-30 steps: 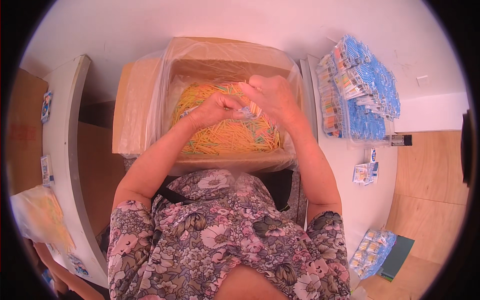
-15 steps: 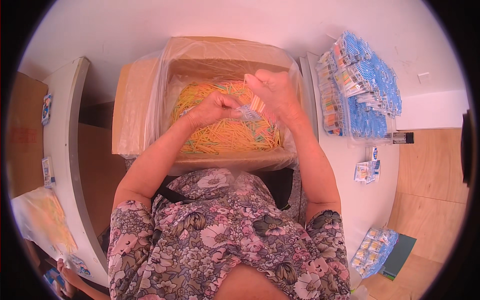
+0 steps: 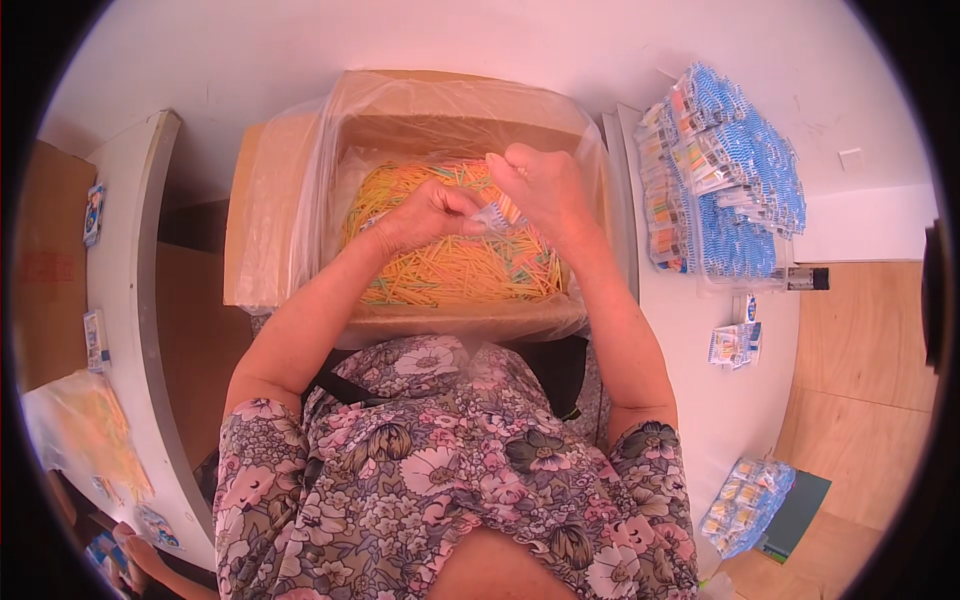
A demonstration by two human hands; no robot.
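A small clear packet point(image 3: 493, 218) sits pinched between both hands above the middle of a plastic-lined cardboard box point(image 3: 290, 200). The left hand point(image 3: 425, 215) grips its left end with closed fingers; the right hand point(image 3: 545, 190) holds its right end. Beneath lies a heap of thin yellow and orange sticks point(image 3: 450, 270). On the white bench's point(image 3: 740, 400) far right edge, stacked blue packets point(image 3: 730, 180) rest.

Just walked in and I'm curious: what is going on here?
A person in a flowered top sits over a cardboard box lined with clear plastic and full of thin yellow and orange sticks. The left hand and the right hand meet above the sticks, pinching a small clear packet between them. Stacks of filled blue packets lie on the white table at the right.
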